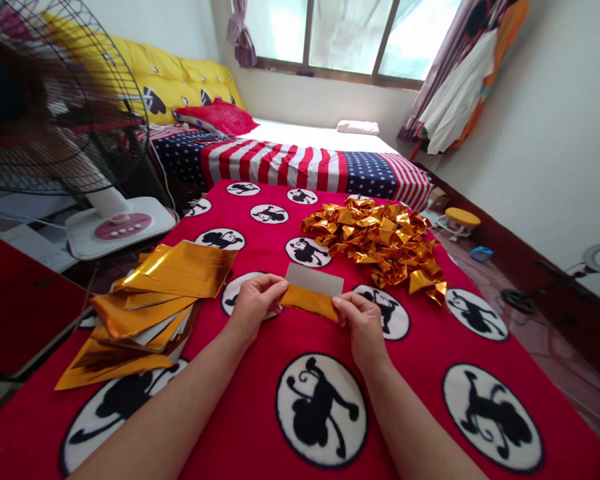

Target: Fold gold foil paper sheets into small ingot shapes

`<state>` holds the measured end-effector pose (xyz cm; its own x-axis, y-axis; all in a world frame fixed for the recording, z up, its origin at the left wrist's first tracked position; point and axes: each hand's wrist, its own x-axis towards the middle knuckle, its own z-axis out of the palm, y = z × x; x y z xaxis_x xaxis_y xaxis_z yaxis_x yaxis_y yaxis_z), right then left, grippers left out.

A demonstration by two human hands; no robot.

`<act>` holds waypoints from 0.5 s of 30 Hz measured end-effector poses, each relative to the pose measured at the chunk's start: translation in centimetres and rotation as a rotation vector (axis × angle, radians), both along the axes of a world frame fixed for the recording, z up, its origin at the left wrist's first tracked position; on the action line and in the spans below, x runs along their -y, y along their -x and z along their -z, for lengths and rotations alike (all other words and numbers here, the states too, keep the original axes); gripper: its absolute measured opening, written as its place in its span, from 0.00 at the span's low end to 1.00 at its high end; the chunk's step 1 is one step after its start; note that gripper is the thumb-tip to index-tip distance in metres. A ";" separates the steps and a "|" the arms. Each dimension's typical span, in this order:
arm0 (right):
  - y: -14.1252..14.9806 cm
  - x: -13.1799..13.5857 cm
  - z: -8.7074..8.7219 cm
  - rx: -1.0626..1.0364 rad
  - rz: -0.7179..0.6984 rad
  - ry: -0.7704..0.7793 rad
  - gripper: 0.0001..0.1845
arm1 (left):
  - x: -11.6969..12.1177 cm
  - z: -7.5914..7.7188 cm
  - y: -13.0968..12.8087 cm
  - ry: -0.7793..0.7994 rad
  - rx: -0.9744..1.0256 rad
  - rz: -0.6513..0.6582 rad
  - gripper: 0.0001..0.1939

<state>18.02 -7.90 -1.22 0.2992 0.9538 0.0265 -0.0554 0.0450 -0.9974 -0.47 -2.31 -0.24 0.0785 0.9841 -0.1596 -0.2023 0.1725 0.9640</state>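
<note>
Between my two hands is a sheet of gold foil paper, its near part folded over so a gold strip shows in front of the grey-white inner side. My left hand pinches its left end between thumb and fingers. At the right end, my right hand grips it the same way. To the left lies a fanned stack of flat gold foil sheets. Beyond my right hand is a heap of folded gold foil pieces, shiny and crumpled-looking.
A red cloth with black-and-white monkey circles covers the work surface. A white-based fan stands at the left, its blades blurred. Behind is a bed with a flag-patterned cover. A yellow stool sits on the floor at right.
</note>
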 end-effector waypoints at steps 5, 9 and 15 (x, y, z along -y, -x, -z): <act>0.3 0.2 -0.3 0.314 -0.237 0.145 0.18 | -0.7 0.6 0.6 -0.169 -0.164 -0.140 0.14; 0.6 -0.2 0.1 0.374 -0.213 0.179 0.16 | -0.8 0.8 0.9 -0.406 -0.469 -0.193 0.10; 0.9 -0.7 -0.2 0.203 -0.063 0.222 0.15 | 0.1 0.2 1.0 -0.883 -0.701 0.035 0.13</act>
<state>17.08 -7.18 -1.03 0.2493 0.9594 -0.1320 0.1499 -0.1729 -0.9735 -1.45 -2.45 -0.40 0.2750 0.7730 0.5717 0.4232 -0.6312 0.6500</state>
